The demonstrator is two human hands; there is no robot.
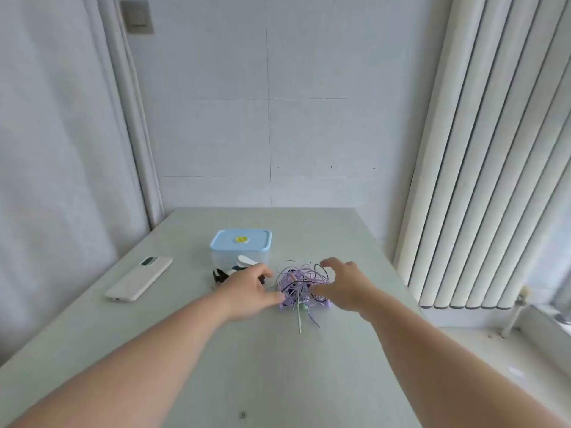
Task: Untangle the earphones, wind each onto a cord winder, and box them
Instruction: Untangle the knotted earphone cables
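**Grey table with a knot of earphones**

Mid-table lie the earphones — purple, black and pale cords in one heap — just right of a blue-lidded box; cord winders sit before the box, partly hidden by the left hand, fingers spread and holding nothing, thumb at the heap's edge; the right hand arches loosely over the heap, thumb touching cords, gripping none; a phone lies at left.
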